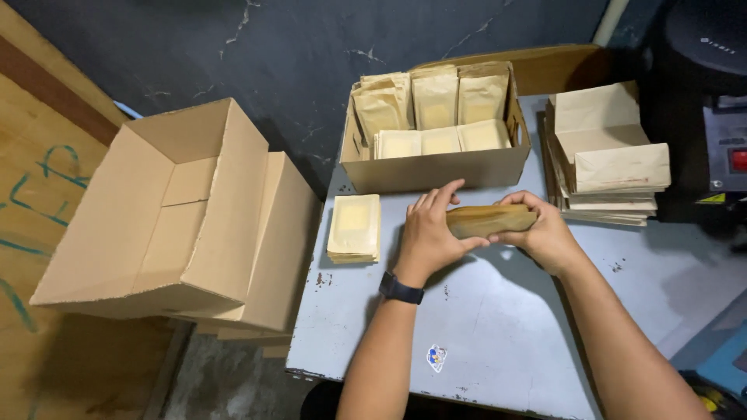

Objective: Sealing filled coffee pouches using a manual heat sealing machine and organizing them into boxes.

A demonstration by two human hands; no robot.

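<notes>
Both my hands hold a thick bundle of brown paper pouches [489,220] edge-up just above the grey table [498,327]. My left hand [429,233], with a dark watch at the wrist, grips the bundle's left end. My right hand [545,233] grips its right end. Directly behind the bundle stands an open cardboard box [436,169] filled with rows of the same pouches. A small stack of pouches [355,228] lies flat on the table to the left of my left hand.
A pile of folded brown paper bags [607,155] sits at the table's right rear. A large empty cardboard box [179,218] lies on its side left of the table. A dark machine with a red switch [727,148] stands at far right. A small sticker [436,358] marks the table's front.
</notes>
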